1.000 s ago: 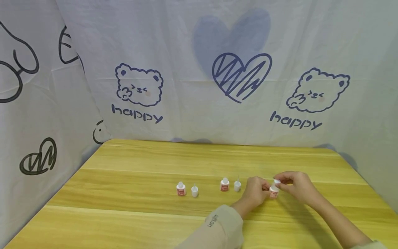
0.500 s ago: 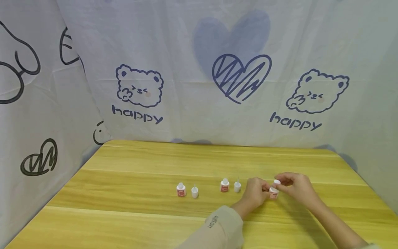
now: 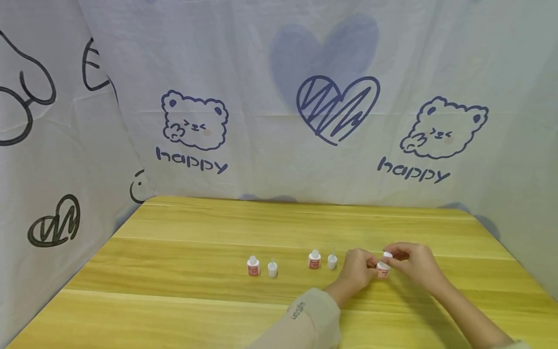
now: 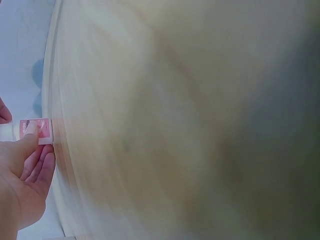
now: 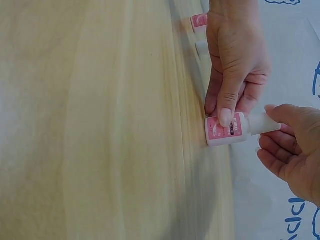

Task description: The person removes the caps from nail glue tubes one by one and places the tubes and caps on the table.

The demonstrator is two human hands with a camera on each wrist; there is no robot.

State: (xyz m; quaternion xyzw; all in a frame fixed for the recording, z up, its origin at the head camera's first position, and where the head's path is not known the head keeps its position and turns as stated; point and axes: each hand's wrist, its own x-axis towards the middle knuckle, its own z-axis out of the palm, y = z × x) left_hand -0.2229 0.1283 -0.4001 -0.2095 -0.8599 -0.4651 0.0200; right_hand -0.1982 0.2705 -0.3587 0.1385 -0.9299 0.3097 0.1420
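A small white bottle with a pink label (image 3: 382, 273) stands upright on the wooden table at the right. My left hand (image 3: 357, 269) grips its body from the left, the thumb lying over the label (image 5: 216, 132). At its top, my right hand (image 3: 414, 261) pinches the white cap (image 5: 264, 123) between thumb and fingers. The cap is on the bottle's neck; how tightly it sits cannot be told. The left wrist view shows the left hand (image 4: 22, 185) around the same bottle (image 4: 45, 131), with only a bit of the right hand at the edge.
Two more such bottles, one at the left (image 3: 253, 266) and one in the middle (image 3: 314, 260), stand uncapped. Beside each is a white cap, (image 3: 272, 269) and another cap (image 3: 332, 261), upside down with a thin stem pointing up. A printed cloth (image 3: 261, 160) hangs behind the table.
My right thumb and fingers have shifted slightly on the cap, the thumb now covering more of its lower part. The left hand and the other bottles and caps stay put.
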